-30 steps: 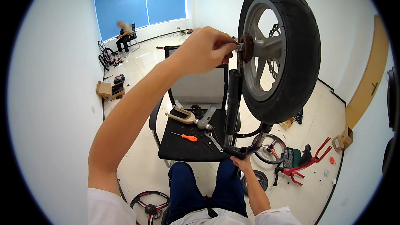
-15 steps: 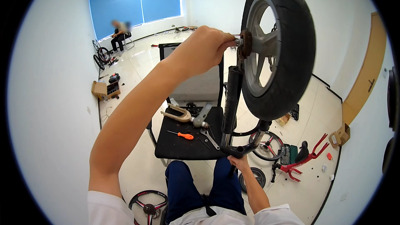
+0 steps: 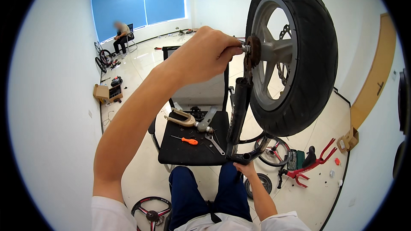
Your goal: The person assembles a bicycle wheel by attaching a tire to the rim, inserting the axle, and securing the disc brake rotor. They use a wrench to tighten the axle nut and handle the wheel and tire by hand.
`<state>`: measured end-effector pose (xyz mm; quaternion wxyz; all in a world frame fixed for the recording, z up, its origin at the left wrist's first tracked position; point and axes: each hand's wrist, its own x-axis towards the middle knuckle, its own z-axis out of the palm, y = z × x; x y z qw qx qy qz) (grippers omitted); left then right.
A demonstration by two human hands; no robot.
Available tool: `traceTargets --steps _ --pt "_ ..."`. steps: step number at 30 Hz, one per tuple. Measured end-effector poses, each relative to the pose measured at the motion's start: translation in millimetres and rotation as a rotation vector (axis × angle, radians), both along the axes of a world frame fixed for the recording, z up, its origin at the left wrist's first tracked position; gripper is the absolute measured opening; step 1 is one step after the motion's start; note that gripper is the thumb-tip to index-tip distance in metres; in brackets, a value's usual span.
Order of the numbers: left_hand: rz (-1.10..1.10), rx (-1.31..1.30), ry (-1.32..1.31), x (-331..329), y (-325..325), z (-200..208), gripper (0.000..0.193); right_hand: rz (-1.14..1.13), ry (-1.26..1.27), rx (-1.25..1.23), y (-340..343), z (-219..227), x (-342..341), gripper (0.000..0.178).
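Note:
A black suspension fork (image 3: 238,113) is held upside down, with a thick black-tyred wheel (image 3: 316,64) mounted at its upper ends. The wheel has grey spokes, a rusty disc at the near side of its hub and a perforated disc behind the spokes. At the hub, my raised left hand (image 3: 209,55) pinches a silver axle nut (image 3: 245,48) between thumb and fingers. Below, my right hand (image 3: 245,169) is closed round the lower end of the fork, under its crown; the palm side is hidden.
On a black chair (image 3: 180,156) before me lie a beige fork (image 3: 185,120), an orange screwdriver (image 3: 189,141) and a wrench (image 3: 215,143). A red frame (image 3: 314,167), loose wheels and boxes lie on the floor at right. A person (image 3: 121,36) sits far left near blue blinds.
The wheel has turned a little and swung to the right and nearer, showing more of the disc behind its spokes. My left hand stays at the axle nut, my right at the fork.

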<state>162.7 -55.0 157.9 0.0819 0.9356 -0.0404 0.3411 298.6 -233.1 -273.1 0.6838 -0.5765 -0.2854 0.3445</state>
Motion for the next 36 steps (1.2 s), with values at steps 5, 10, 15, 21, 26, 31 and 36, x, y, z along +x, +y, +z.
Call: traceTargets --steps 5,10,15,21,26,31,36 --pt "-0.009 0.08 -0.05 -1.3 -11.6 4.7 0.014 -0.008 -0.024 0.001 1.5 -1.5 2.3 0.015" --pt "0.002 0.011 -0.015 -0.5 -7.7 2.5 0.016 0.014 0.013 0.016 4.9 2.2 -0.6 0.015" --pt "-0.033 -0.119 0.013 4.0 -6.5 -4.1 0.018 0.031 -0.031 -0.01 -2.6 -6.2 8.9 0.014" --pt "0.047 -0.16 -0.201 -15.5 0.1 9.1 0.025 0.097 -0.087 -0.11 17.0 -10.2 -3.7 0.047" --pt "0.005 0.486 -0.467 16.1 -1.6 64.3 0.085 0.17 -0.082 -0.097 5.6 -6.6 10.6 0.057" --pt "-0.208 0.575 -0.252 33.9 -37.4 101.4 0.081 0.103 -0.172 0.017 -5.2 -11.0 6.1 0.061" --pt "-0.284 0.684 -0.144 2.6 -13.9 133.0 0.078 0.164 -0.238 -0.001 36.0 -16.7 -18.3 0.067"
